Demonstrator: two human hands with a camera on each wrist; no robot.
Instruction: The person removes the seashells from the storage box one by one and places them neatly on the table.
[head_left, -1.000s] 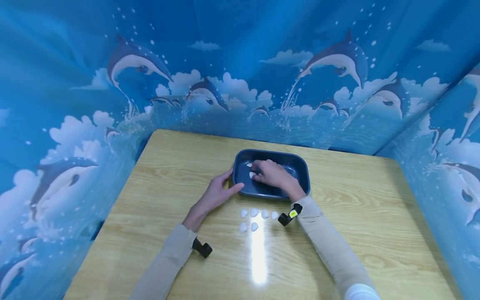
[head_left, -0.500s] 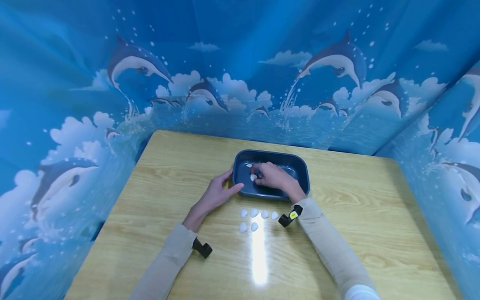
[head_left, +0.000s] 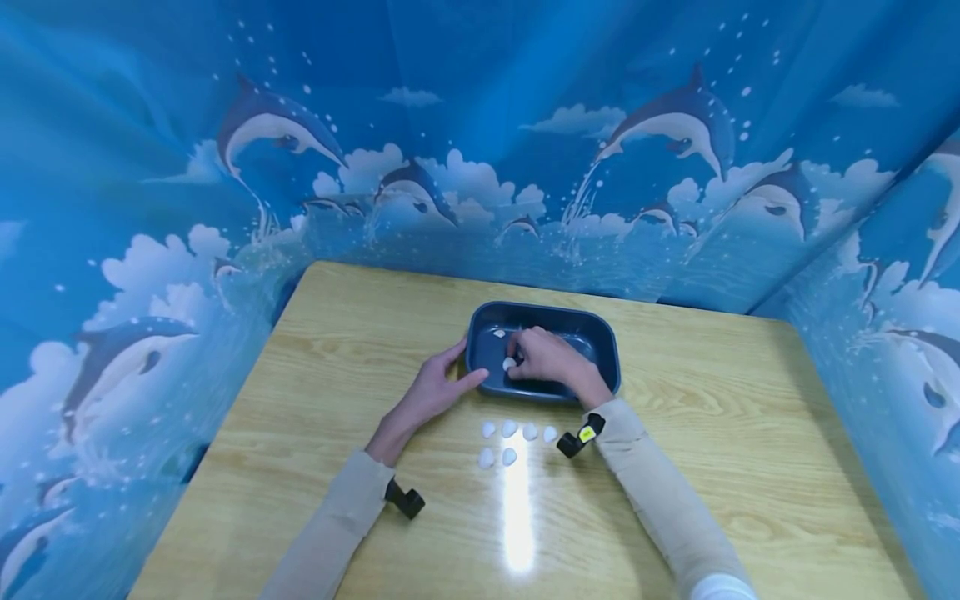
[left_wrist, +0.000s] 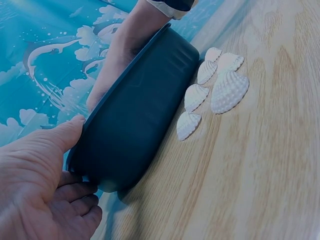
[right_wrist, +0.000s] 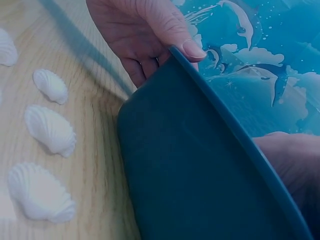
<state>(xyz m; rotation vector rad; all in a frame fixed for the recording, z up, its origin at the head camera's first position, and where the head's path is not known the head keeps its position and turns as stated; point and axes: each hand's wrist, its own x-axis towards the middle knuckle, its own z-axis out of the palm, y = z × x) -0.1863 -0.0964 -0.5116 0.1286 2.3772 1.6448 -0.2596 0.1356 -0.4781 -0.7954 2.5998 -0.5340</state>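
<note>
A dark blue rectangular basin point(head_left: 542, 308) stands on the wooden table. My left hand point(head_left: 437, 385) touches its left end, thumb at the rim and the other fingers, loosely bent, along the outer wall, as the left wrist view shows. Inside the basin my right hand point(head_left: 551, 358) reaches down, pinching a white seashell point(head_left: 510, 364) between thumb and fingers close to the floor. A second small shell point(head_left: 499, 332) lies farther back in the basin. From the right wrist view, the basin's wall hides the right fingertips and what they hold.
Several white ribbed seashells point(left_wrist: 230, 91) lie on the table point(head_left: 360, 333) in two rows just in front of the basin. A blue dolphin-print curtain point(head_left: 480, 125) rises behind the table and along both sides.
My right hand has drawn the pinched shell toward the near side of the basin and slightly right. My left hand and the shells on the table have stayed put.
</note>
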